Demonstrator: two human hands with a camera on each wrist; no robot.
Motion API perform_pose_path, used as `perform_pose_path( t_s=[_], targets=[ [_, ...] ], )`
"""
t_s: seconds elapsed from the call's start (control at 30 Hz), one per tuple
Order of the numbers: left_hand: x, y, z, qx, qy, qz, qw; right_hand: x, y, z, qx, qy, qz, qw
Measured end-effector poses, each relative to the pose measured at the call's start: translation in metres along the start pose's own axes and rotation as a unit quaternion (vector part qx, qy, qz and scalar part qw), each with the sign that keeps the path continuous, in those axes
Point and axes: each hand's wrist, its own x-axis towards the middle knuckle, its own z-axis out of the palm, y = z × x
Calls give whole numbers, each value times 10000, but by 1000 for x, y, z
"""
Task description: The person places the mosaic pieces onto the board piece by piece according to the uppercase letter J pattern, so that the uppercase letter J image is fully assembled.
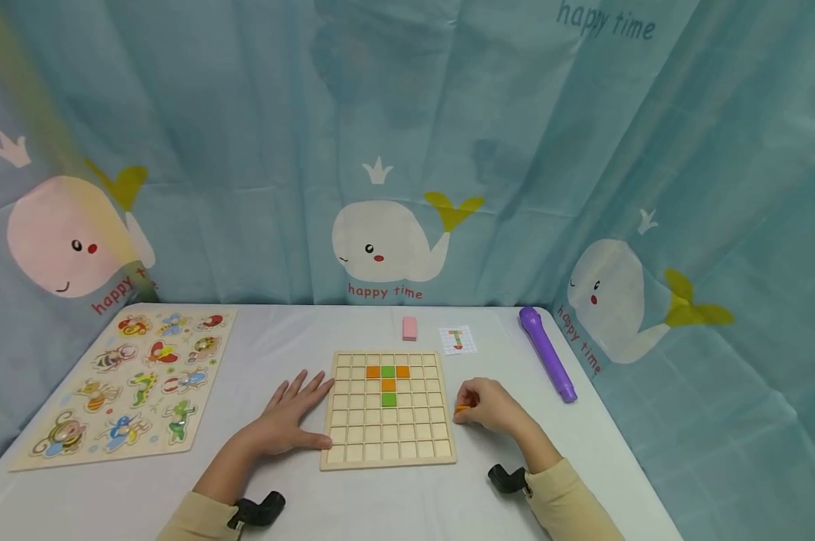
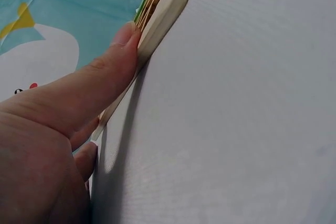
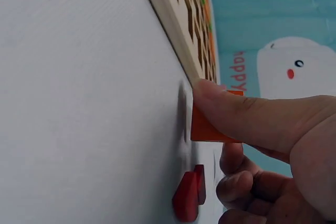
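While the left hand (image 1: 282,421) lies with its fingers spread and straight along the left side of a wooden grid board (image 1: 389,433), its thumb touching the rim near the near left corner, the right hand (image 1: 487,406) pinches an orange square tile (image 3: 207,127) between thumb and curled fingers. That tile is just beyond the board's right edge, above the white table (image 1: 279,330). On the table below the right hand are two red pieces (image 3: 185,198), their exact shape hard to tell.

Five tiles sit in the board's far half as a T: orange, green, orange across the top, then orange and green down the stem. Past the far edge are a pink block (image 1: 410,329) and, to its right, a pattern card (image 1: 458,340). A purple microphone-shaped stick (image 1: 548,353) lies far right; an insect puzzle board (image 1: 68,400) covers the left. Behind hangs a whale-print curtain (image 1: 245,150).
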Motion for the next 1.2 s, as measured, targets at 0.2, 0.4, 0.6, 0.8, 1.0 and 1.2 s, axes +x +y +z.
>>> perform_pose_path(
  t_s=[0.2,0.4,0.6,0.8,1.0,1.2],
  targets=[
    [-1,-1,1,-31,-16,7,10000,7,-9,3,271,178,8,9995],
    [-1,-3,3,13,-16,-26,10000,17,-29,9,205,319,-320,9988],
    [-1,-1,2,-21,47,24,10000,23,-51,18,116,333,-605,9975],
    [-1,-2,2,-6,24,-2,10000,27,-64,35,225,44,-582,9980],
    [-2,-1,1,29,45,-19,10000,28,-73,51,1074,172,-466,9930],
    [-1,-1,1,45,76,42,10000,33,-76,61,884,207,-474,9947]
  ],
)
